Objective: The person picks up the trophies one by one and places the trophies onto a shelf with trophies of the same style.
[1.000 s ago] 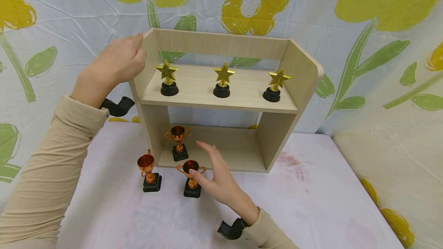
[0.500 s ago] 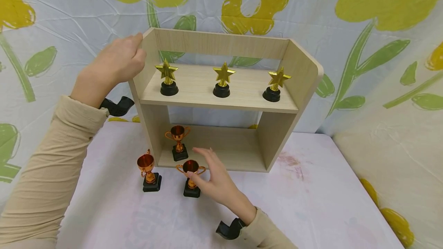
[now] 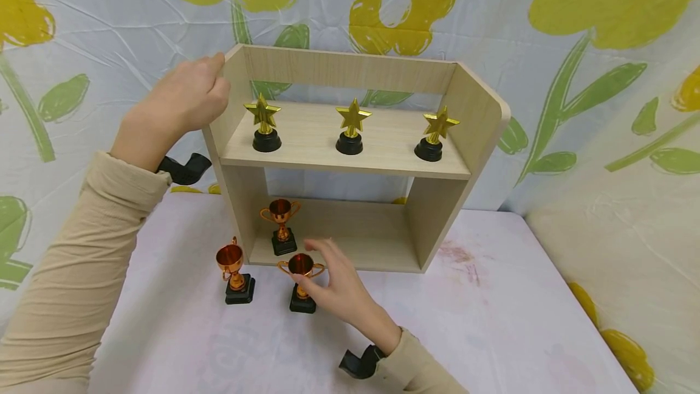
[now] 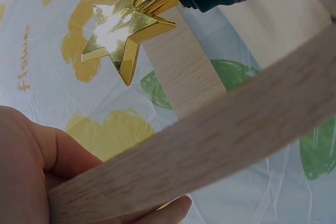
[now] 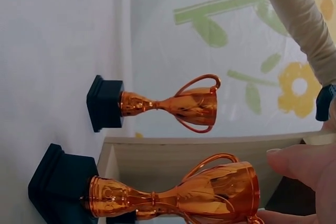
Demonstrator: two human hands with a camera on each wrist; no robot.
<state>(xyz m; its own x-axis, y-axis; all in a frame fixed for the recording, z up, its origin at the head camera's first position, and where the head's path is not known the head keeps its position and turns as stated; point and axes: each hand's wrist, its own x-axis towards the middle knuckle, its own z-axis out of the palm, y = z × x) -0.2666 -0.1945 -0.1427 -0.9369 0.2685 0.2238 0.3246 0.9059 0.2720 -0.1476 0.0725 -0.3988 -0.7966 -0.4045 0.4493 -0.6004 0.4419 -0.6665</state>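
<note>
With its thumb and fingers on either side of the panel, my left hand (image 3: 186, 93) grips the upper left side panel of the wooden shelf (image 4: 199, 135). My right hand (image 3: 339, 287) is at the near copper-coloured trophy cup (image 3: 299, 265), thumb and fingers spread around its rim. In the right wrist view the thumb (image 5: 299, 163) shows a small gap to that cup (image 5: 218, 190), which stands upright on a black base. A second trophy cup (image 3: 230, 257) stands to its left on the table. On the lower shelf, at the left, is a third trophy cup (image 3: 281, 211).
Spaced along the upper shelf board (image 3: 306, 132) stand a left star trophy (image 3: 264, 114), a middle star trophy (image 3: 353, 120) and a right star trophy (image 3: 439, 123). The table (image 3: 492, 309) carries a pale cloth, with a flowered cloth (image 3: 492, 17) behind.
My right hand has shifted slightly left and its fingers have come lower and nearer to the front trophy cup. The left hand and the trophies have stayed in place.
</note>
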